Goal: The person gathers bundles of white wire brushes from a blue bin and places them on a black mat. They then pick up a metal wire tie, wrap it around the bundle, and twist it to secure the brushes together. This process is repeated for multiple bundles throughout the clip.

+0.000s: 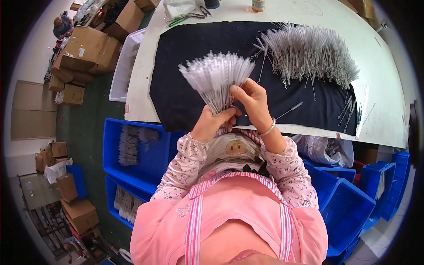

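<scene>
A thick bundle of white-bristled straw brushes (216, 73) fans out above the near edge of the table. My left hand (211, 121) wraps round their wire stems at the bottom. On the bundle's right side, my right hand (252, 100) pinches at the stems with thumb and fingers; whether it has a single brush between them is hard to make out. A large pile of the same brushes (309, 55) lies at the back right on a black cloth (190, 48). One loose brush (289, 110) rests on the cloth right of my right hand.
The cloth covers much of a white table (380, 75). Scissors and small tools (190, 17) lie at the far left, near a small jar (258, 5). Blue bins (154, 154) with brushes stand lower left; more blue bins (349, 203) stand lower right. Cardboard boxes (86, 48) are stacked left.
</scene>
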`<state>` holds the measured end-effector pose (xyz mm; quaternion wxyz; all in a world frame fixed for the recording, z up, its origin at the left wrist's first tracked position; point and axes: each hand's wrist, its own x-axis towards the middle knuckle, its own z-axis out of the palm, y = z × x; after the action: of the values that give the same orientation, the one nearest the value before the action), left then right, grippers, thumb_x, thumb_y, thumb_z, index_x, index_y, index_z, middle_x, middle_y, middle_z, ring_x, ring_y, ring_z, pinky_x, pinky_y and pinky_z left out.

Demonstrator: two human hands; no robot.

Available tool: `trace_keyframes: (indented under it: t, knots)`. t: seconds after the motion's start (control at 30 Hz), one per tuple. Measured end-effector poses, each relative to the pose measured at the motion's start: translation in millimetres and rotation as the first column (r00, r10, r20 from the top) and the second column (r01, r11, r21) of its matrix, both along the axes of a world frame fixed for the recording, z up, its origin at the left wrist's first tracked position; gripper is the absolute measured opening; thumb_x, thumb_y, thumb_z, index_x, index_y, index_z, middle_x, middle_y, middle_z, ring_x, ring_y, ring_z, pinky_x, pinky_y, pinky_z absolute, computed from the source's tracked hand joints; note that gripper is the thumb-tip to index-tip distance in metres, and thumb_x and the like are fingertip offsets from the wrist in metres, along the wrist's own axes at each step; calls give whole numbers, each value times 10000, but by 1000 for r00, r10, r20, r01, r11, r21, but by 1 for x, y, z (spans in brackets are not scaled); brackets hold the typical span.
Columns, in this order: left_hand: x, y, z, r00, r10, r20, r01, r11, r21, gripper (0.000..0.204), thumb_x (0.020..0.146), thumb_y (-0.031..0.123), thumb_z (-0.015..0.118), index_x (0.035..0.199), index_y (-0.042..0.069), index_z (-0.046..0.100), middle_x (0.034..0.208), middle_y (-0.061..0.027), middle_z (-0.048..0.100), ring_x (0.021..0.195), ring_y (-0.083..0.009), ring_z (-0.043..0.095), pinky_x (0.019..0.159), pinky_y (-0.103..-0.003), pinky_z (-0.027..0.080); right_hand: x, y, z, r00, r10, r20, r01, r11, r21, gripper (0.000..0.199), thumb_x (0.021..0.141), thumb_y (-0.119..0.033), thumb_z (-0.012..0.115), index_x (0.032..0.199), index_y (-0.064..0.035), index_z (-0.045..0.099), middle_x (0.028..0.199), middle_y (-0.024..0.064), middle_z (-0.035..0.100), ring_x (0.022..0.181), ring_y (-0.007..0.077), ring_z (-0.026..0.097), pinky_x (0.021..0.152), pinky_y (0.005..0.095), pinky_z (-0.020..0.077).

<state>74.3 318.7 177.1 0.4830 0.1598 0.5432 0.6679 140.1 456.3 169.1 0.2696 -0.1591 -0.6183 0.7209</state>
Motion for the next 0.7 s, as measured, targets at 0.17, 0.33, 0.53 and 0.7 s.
trace_keyframes:
  t: [0.17,0.33,0.53,0.7]
  knots:
    - [-1,5,2,990,99,100,-99,995,-5,234,892,111,594,1103,12,570,926,-85,649,730,-126,602,554,-249,497,-7,-1,3,1000,13,-23,-17,983,-181,190,895,-147,622,964,27,650,755,-26,592,658,46,513,617,185,433]
    - [-3,8,-10,980,197,32,-198,980,24,192,891,142,613,1045,31,590,904,-89,651,726,-158,618,546,-273,490,-24,5,-15,990,142,-13,-141,957,-255,176,905,-205,620,883,-30,613,717,-25,554,609,46,484,542,190,385]
    - [-6,10,-13,954,270,131,-280,958,61,174,884,148,624,1016,38,596,862,-69,646,724,-162,622,544,-259,480,-32,10,-23,976,188,-109,-218,851,-477,173,860,-181,686,865,-64,560,641,-32,522,519,42,472,460,191,368]
    - [-8,12,-19,958,267,109,-275,959,73,172,883,146,629,1015,44,587,883,-74,654,737,-162,626,540,-258,477,-32,10,-20,972,197,-130,-236,849,-474,178,848,-169,697,884,-49,571,638,-29,525,497,47,469,450,191,366]
